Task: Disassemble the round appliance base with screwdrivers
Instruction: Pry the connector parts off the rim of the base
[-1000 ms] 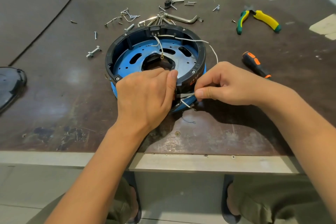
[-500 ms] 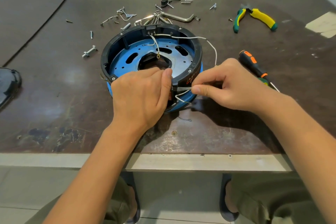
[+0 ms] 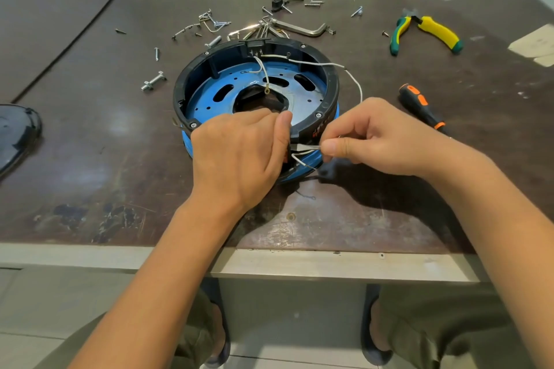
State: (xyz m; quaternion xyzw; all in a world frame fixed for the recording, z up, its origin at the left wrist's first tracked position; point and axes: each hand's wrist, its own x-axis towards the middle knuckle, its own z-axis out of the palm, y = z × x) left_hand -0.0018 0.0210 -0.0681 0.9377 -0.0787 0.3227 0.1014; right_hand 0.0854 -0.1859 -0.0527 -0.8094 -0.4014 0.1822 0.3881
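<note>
The round appliance base (image 3: 308,81) lies open side up on the table, a black ring around a blue perforated plate. White wires (image 3: 353,81) run from its far rim over the right side. My left hand (image 3: 239,156) grips the near rim, fingers curled over it. My right hand (image 3: 371,138) pinches a small metal terminal with a white wire (image 3: 305,148) at the near right side of the base. A black and orange screwdriver (image 3: 421,108) lies on the table just right of my right hand.
Loose screws and bolts (image 3: 209,24) and a hex key (image 3: 302,28) lie beyond the base. Green and yellow pliers (image 3: 425,31) sit at the far right. A dark cover (image 3: 15,132) is at the left edge. The table's front edge (image 3: 269,263) is close to me.
The view has shifted slightly. Both hands stay on the near side of the base; my right hand keeps its pinch on the wire terminal with little visible movement.
</note>
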